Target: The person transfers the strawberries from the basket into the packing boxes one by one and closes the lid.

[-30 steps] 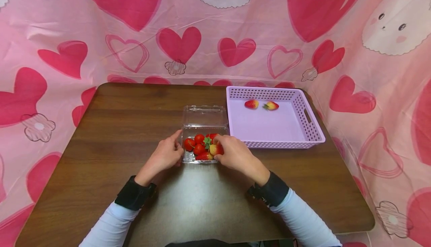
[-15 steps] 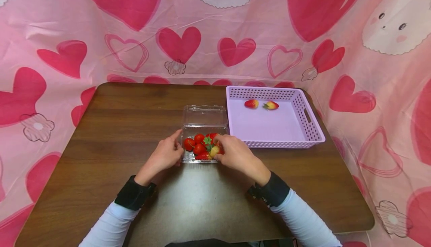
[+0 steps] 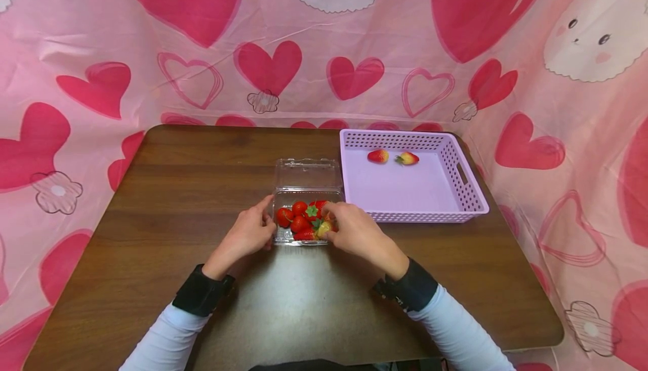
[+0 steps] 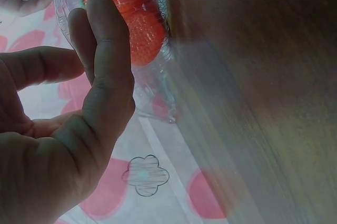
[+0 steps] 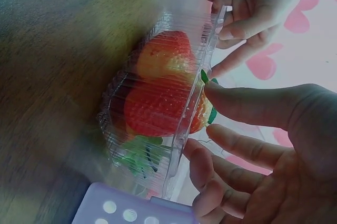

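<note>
A clear plastic clamshell box sits mid-table with its lid folded back away from me. Several red strawberries lie inside, most of them toward the front and right. My left hand is at the box's left side, its index finger fairly straight along the wall. In the left wrist view, its fingers overlap the clear wall. At the right end, the thumb and index finger of my right hand pinch a strawberry with a yellowish end. That strawberry is inside the box, partly hidden by the fingers.
A lilac perforated basket stands right beside the box, at the back right of the wooden table. Two red-and-yellow strawberries lie near its back wall. A pink heart-patterned cloth hangs behind the table and along both sides.
The strawberry at my right fingertips has turned a little in place, showing more of its yellowish end and green leaves. Left hand, box and basket have stayed put.
</note>
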`<state>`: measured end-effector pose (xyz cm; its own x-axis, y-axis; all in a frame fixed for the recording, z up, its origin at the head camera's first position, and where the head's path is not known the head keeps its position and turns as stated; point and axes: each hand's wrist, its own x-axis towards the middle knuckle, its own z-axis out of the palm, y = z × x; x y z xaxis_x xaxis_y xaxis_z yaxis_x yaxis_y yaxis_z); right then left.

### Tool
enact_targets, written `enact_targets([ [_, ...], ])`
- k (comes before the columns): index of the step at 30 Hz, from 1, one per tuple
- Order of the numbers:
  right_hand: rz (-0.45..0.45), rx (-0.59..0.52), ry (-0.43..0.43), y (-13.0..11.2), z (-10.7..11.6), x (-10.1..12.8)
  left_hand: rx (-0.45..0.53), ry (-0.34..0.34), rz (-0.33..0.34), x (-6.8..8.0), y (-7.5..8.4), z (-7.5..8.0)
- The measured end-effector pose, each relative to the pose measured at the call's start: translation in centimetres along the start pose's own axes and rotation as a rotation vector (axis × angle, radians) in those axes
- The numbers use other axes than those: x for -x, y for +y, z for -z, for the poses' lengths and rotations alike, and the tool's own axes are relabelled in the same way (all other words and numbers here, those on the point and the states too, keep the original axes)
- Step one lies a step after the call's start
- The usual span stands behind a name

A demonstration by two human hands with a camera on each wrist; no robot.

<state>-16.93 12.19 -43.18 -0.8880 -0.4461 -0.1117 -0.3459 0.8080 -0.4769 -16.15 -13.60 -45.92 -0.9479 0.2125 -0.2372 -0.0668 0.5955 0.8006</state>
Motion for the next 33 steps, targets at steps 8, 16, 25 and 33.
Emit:
enact_targets([
  [8, -0.005, -0.012, 0.009, 0.0, 0.1, 0.1, -0.001, 0.006, -0.001, 0.0, 0.0, 0.0],
  [16, -0.011, -0.036, 0.01, -0.1, 0.3, 0.1, -0.001, 0.005, -0.002, 0.0, -0.1, -0.1],
  [25, 0.0, -0.053, 0.027, 0.0, 0.6, 0.2, 0.004, 0.001, 0.002, -0.1, -0.2, -0.1],
  [33, -0.007, -0.086, 0.044, 0.0, 1.1, -0.1, 0.001, 0.004, -0.009, 0.0, -0.2, 0.0],
])
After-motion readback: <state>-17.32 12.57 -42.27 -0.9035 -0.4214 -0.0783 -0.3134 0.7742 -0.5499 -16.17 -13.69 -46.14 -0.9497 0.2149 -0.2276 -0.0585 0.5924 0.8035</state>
